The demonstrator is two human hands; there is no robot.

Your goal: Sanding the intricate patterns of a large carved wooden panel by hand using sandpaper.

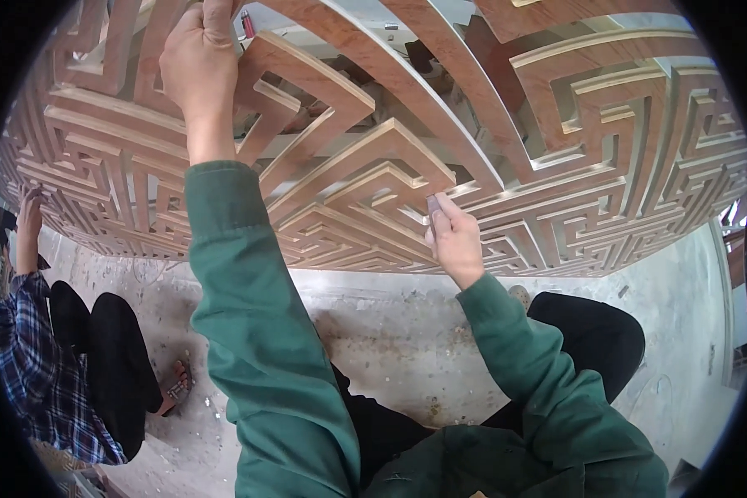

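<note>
At the middle of the view, against a lower edge of the carved wooden lattice panel [373,178], the right hand [454,241] has its fingers pinched together on a small grey sanding piece [432,205], pressed to the fretwork. Higher up, the left hand [197,62] is closed around a lattice bar. Both arms wear green sleeves. Below lies a dusty concrete floor [407,324]. Far left, another person's hand [31,212], in a plaid sleeve, touches the same panel.
</note>
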